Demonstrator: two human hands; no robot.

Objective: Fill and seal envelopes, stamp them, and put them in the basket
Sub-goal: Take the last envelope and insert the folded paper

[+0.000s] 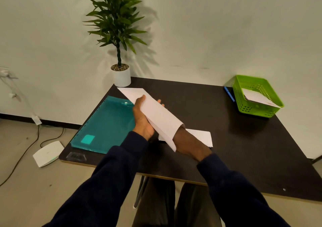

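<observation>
A long white envelope (pixel 156 115) is held above the dark table (pixel 244 148), its open flap pointing toward the far left. My left hand (pixel 142 120) grips its left side, thumb on top and fingertips showing past the far edge. My right hand (pixel 189 142) holds the near end, with the fingers hidden behind or inside the envelope. White paper (pixel 203 136) lies flat on the table under my right hand. The green basket (pixel 244 103) stands at the far right with an envelope (pixel 256 96) lying in it.
A teal plastic folder (pixel 106 124) lies on the table's left part. A potted plant (pixel 122 75) stands at the far left corner. A blue pen (pixel 229 94) lies just left of the basket. Cables and a white device (pixel 48 152) are on the floor at left.
</observation>
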